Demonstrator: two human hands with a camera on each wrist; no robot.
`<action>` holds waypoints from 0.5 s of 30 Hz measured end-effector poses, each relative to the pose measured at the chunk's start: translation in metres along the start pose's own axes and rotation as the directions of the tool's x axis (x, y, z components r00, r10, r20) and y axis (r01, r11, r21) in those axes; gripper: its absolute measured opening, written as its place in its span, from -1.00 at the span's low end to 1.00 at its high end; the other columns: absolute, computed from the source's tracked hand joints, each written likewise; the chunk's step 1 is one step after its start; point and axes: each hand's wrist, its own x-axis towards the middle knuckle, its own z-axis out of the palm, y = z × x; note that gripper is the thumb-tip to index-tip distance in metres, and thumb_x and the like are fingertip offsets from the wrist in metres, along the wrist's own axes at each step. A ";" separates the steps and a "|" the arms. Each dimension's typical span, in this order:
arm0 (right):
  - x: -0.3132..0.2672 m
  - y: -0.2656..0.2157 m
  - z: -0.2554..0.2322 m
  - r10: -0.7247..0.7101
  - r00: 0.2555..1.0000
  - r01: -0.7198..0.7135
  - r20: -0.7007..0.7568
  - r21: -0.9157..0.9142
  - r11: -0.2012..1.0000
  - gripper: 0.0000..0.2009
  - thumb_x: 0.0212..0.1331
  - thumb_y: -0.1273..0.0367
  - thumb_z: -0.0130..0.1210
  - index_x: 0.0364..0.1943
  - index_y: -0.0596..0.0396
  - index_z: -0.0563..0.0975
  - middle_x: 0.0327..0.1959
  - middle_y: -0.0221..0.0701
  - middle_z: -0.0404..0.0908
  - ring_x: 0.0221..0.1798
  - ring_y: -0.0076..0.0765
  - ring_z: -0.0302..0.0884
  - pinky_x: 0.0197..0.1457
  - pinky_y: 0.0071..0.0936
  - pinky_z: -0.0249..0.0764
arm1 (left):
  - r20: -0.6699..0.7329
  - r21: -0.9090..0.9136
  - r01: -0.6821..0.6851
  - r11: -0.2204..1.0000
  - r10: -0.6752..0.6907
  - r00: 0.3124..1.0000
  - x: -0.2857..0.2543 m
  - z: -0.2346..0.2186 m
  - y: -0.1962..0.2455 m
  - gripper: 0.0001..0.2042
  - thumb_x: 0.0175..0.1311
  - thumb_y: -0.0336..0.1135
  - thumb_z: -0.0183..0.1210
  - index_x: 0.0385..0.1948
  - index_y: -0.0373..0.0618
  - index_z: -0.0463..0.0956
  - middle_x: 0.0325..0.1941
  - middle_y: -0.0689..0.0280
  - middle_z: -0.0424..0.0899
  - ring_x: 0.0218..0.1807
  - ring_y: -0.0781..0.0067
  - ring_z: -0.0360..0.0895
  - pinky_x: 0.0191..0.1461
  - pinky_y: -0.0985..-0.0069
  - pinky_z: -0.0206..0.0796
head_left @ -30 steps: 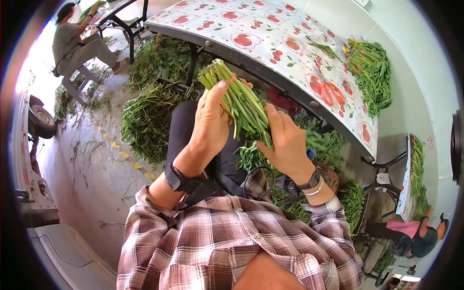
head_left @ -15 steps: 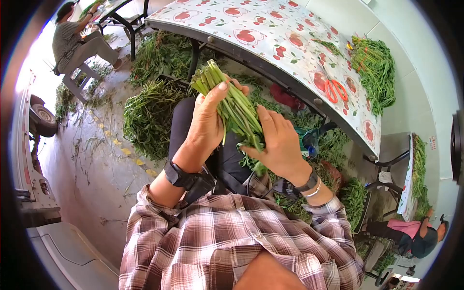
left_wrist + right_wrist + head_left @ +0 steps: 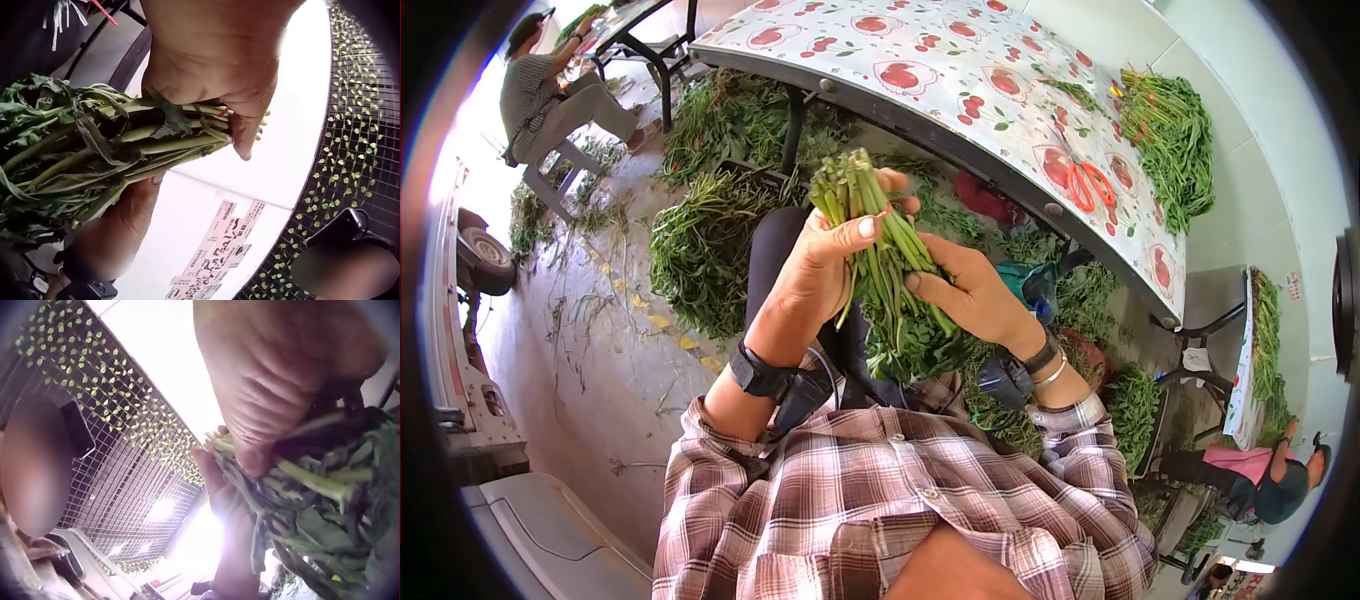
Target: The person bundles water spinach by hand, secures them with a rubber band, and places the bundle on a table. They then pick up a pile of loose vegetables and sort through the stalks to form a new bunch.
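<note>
A bunch of leafy green stems (image 3: 880, 225) is held over my lap, cut ends up and away, leaves toward me. A thin red band shows round it near the cut ends. My left hand (image 3: 810, 265) grips the bunch near those ends, its thumb across the stems and fingertips showing on the far side. Lower down, my right hand (image 3: 985, 295) holds the bunch from the right, thumb on top of the stems. In the left wrist view the leaves (image 3: 37, 150) droop, some dark and limp. The right wrist view has the right thumb pressing on the stems (image 3: 312, 478).
Orange-handled scissors (image 3: 1090, 187) lie on the table with a fruit-patterned cloth (image 3: 910, 75). A pile of greens (image 3: 1168, 150) sits at its far right. Heaps of greens (image 3: 705, 255) lie on the floor to the left. Two people work farther off, one on a stool (image 3: 560, 175).
The bunch has turned and its leafy end now shows below my hands. My right hand has rolled so its thumb lies on the stems; my left thumb has swung across them.
</note>
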 end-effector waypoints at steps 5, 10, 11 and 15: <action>0.001 0.004 -0.003 0.053 0.998 -0.054 0.026 0.030 0.998 -0.58 0.11 0.33 0.06 0.05 0.20 0.34 -0.18 -0.29 0.51 -0.12 -0.47 0.41 -0.02 -0.50 0.32 | 0.056 -0.137 -0.002 0.991 0.010 0.998 0.006 -0.014 -0.012 -0.62 -0.12 -0.22 0.30 -0.30 -0.14 0.35 -0.23 0.31 0.35 -0.06 0.34 0.37 -0.01 0.40 0.29; 0.003 0.019 0.006 0.122 0.989 -0.141 0.081 0.305 0.942 -0.50 -0.04 0.30 0.23 0.00 0.18 0.35 -0.25 -0.45 0.50 -0.20 -0.59 0.38 -0.05 -0.58 0.32 | 0.185 -0.120 0.015 0.993 0.008 0.983 0.012 -0.018 -0.014 -0.62 -0.14 -0.19 0.30 -0.32 -0.14 0.37 -0.24 0.30 0.35 -0.07 0.32 0.35 0.04 0.38 0.25; 0.002 0.020 0.006 0.120 0.990 -0.137 0.076 0.298 0.945 -0.50 -0.04 0.30 0.23 0.00 0.18 0.35 -0.25 -0.45 0.50 -0.20 -0.59 0.38 -0.05 -0.58 0.32 | 0.177 -0.072 0.021 0.997 -0.008 0.984 0.013 -0.016 -0.014 -0.62 -0.15 -0.19 0.31 -0.33 -0.14 0.37 -0.25 0.30 0.35 -0.08 0.33 0.35 0.06 0.39 0.23; 0.001 0.010 0.009 0.211 0.977 -0.208 0.026 0.319 0.925 -0.53 -0.08 0.26 0.24 -0.10 0.23 0.39 -0.33 -0.42 0.53 -0.27 -0.58 0.41 -0.14 -0.55 0.36 | 0.028 0.149 -0.048 0.988 0.045 0.999 0.020 -0.006 -0.012 -0.44 -0.15 -0.16 0.35 -0.09 -0.20 0.34 -0.08 0.25 0.41 0.00 0.38 0.36 0.09 0.45 0.21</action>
